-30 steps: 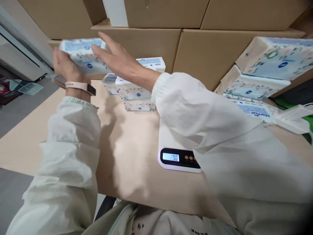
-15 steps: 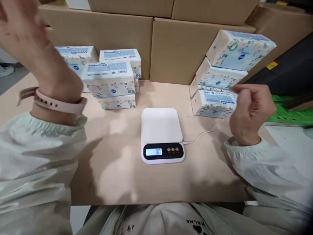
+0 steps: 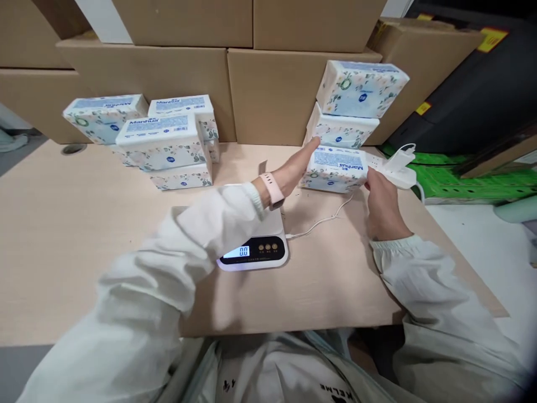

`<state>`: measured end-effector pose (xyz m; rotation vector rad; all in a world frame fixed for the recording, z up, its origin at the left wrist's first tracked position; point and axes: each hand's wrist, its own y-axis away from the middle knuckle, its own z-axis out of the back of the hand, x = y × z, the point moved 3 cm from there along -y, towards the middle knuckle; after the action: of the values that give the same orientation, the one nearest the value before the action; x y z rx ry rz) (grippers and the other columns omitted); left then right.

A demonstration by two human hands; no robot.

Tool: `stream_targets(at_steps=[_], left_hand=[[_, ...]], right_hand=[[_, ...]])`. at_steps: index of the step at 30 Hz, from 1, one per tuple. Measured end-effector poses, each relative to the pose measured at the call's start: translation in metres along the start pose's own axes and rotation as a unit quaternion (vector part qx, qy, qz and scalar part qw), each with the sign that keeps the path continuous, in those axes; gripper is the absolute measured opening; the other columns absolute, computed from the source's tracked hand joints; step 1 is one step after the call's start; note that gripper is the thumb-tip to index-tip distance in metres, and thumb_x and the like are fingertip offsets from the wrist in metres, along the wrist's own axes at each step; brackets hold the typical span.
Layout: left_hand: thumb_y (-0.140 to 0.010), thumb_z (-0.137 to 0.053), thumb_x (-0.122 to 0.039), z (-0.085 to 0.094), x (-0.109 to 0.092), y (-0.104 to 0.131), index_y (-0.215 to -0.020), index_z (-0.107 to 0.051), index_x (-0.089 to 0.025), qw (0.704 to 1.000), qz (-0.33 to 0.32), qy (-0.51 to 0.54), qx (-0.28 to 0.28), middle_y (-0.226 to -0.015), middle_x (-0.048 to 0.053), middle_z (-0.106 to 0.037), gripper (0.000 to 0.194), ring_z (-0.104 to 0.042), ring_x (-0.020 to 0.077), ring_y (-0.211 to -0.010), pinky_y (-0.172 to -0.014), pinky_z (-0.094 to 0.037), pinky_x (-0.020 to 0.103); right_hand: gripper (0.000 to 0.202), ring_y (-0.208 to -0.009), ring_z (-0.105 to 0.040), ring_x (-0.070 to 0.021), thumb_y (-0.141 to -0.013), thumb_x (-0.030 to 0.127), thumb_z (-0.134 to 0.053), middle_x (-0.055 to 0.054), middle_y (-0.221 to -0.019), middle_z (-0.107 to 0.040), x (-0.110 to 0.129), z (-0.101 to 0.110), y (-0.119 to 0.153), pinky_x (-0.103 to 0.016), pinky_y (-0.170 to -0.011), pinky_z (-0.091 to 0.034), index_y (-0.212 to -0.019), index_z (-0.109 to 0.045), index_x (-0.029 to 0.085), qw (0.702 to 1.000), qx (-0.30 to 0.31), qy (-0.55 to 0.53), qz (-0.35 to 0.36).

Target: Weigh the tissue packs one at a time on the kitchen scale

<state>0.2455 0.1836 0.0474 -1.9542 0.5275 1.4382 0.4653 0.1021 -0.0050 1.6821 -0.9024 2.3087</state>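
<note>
A flower-printed tissue pack (image 3: 333, 169) sits at the front foot of the right-hand stack, between my two hands. My left hand (image 3: 293, 169) reaches across, its fingers straight and laid along the pack's left end. At the right end, my right hand (image 3: 384, 204) has its fingertips against the pack, partly hidden by its own back. Behind it are the stack's middle pack (image 3: 342, 130) and its tilted top pack (image 3: 363, 92). Under my left forearm lies a white digital scale (image 3: 254, 260) reading 0.0, its plate partly covered by my sleeve.
More tissue packs (image 3: 161, 148) are stacked on the left of the table (image 3: 75, 240). Cardboard boxes (image 3: 277, 95) wall off the back. A white power strip (image 3: 398, 170) is beside my right hand, and a white cable (image 3: 319, 224) runs from the scale. Green crates (image 3: 482, 179) stand beyond the right edge.
My left hand has swung from the upper left across the scale to the right-hand stack. My right hand has come to the front pack's right end. The view has shifted right.
</note>
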Motion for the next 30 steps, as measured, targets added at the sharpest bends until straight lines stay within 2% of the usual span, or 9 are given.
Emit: stream_targets(at_steps=[2, 3, 5, 7, 10, 15, 20, 25, 30], left_hand=[[-0.107, -0.038, -0.076, 0.003, -0.029, 0.031, -0.163, -0.055, -0.022, 0.998, 0.042, -0.015, 0.048, -0.173, 0.001, -0.045, 0.079, -0.020, 0.0377, -0.170, -0.141, -0.022, 0.062], [-0.108, -0.040, -0.074, 0.006, -0.047, 0.052, -0.163, -0.056, -0.025, 0.998, 0.037, -0.028, 0.041, -0.172, -0.004, -0.046, 0.075, -0.017, 0.0370, -0.171, -0.142, -0.019, 0.061], [-0.110, -0.041, -0.070, 0.013, -0.085, 0.103, -0.160, -0.059, -0.030, 0.998, 0.021, -0.059, -0.005, -0.172, -0.010, -0.046, 0.066, -0.011, 0.0367, -0.172, -0.143, -0.012, 0.062], [-0.112, -0.037, -0.067, 0.017, -0.114, 0.153, -0.157, -0.062, -0.030, 0.996, 0.038, -0.077, -0.037, -0.172, -0.010, -0.046, 0.063, -0.006, 0.0370, -0.172, -0.143, -0.008, 0.064], [-0.111, -0.038, -0.068, 0.021, -0.133, 0.210, -0.156, -0.064, -0.034, 0.986, 0.094, -0.098, -0.097, -0.173, -0.009, -0.046, 0.061, -0.009, 0.0396, -0.172, -0.143, -0.013, 0.068], [-0.111, -0.038, -0.068, 0.031, -0.111, 0.244, -0.161, -0.058, -0.035, 0.956, 0.168, -0.095, -0.222, -0.178, -0.007, -0.037, 0.063, -0.016, 0.0355, -0.173, -0.144, -0.015, 0.063], [-0.109, -0.038, -0.073, 0.046, -0.069, 0.253, -0.169, -0.044, -0.033, 0.942, 0.082, -0.123, -0.302, -0.182, -0.006, -0.028, 0.073, -0.016, 0.0290, -0.174, -0.145, -0.011, 0.056], [-0.111, -0.034, -0.071, 0.049, -0.040, 0.263, -0.170, -0.043, -0.037, 0.955, 0.032, -0.108, -0.273, -0.182, -0.008, -0.027, 0.068, -0.013, 0.0269, -0.174, -0.145, -0.010, 0.054], [-0.114, -0.034, -0.063, 0.049, -0.038, 0.268, -0.166, -0.046, -0.045, 0.955, 0.001, -0.112, -0.274, -0.179, -0.013, -0.033, 0.057, -0.017, 0.0253, -0.174, -0.145, -0.009, 0.054]], right_hand=[[0.051, -0.152, -0.059, -0.0396, -0.100, 0.065, -0.064, -0.002, -0.154, -0.071, 0.032, -0.007, 0.019, -0.070, -0.131, -0.040, -0.138, -0.075, 0.033, 0.999, 0.038, -0.025, 0.000], [0.053, -0.155, -0.056, -0.0364, -0.102, 0.063, -0.062, -0.001, -0.160, -0.066, 0.051, -0.012, 0.031, -0.066, -0.132, -0.043, -0.146, -0.070, 0.035, 0.997, 0.067, -0.039, 0.004], [0.057, -0.162, -0.047, -0.0319, -0.105, 0.062, -0.060, 0.002, -0.168, -0.058, 0.087, -0.026, 0.057, -0.059, -0.136, -0.039, -0.154, -0.063, 0.035, 0.989, 0.126, -0.071, 0.022], [0.057, -0.164, -0.045, -0.0302, -0.107, 0.061, -0.058, 0.003, -0.170, -0.055, 0.114, -0.042, 0.082, -0.057, -0.138, -0.036, -0.158, -0.059, 0.036, 0.978, 0.192, -0.074, 0.027], [0.059, -0.159, -0.051, -0.0310, -0.108, 0.061, -0.055, 0.002, -0.169, -0.056, 0.127, -0.067, 0.110, -0.058, -0.135, -0.041, -0.163, -0.053, 0.039, 0.958, 0.281, -0.053, 0.016], [0.059, -0.159, -0.050, -0.0310, -0.110, 0.058, -0.053, 0.001, -0.171, -0.054, 0.109, -0.086, 0.127, -0.060, -0.132, -0.044, -0.166, -0.047, 0.042, 0.945, 0.324, -0.037, 0.026], [0.053, -0.156, -0.053, -0.0258, -0.113, 0.043, -0.051, 0.001, -0.172, -0.052, 0.089, -0.079, 0.137, -0.052, -0.131, -0.046, -0.166, -0.045, 0.045, 0.964, 0.238, -0.051, 0.110], [0.054, -0.159, -0.051, -0.0266, -0.115, 0.039, -0.046, -0.001, -0.173, -0.051, 0.069, -0.077, 0.146, -0.054, -0.133, -0.044, -0.168, -0.042, 0.043, 0.969, 0.211, -0.050, 0.118], [0.055, -0.160, -0.049, -0.0277, -0.114, 0.039, -0.046, -0.002, -0.173, -0.050, 0.069, -0.080, 0.147, -0.053, -0.133, -0.044, -0.169, -0.042, 0.040, 0.963, 0.239, -0.041, 0.116]])
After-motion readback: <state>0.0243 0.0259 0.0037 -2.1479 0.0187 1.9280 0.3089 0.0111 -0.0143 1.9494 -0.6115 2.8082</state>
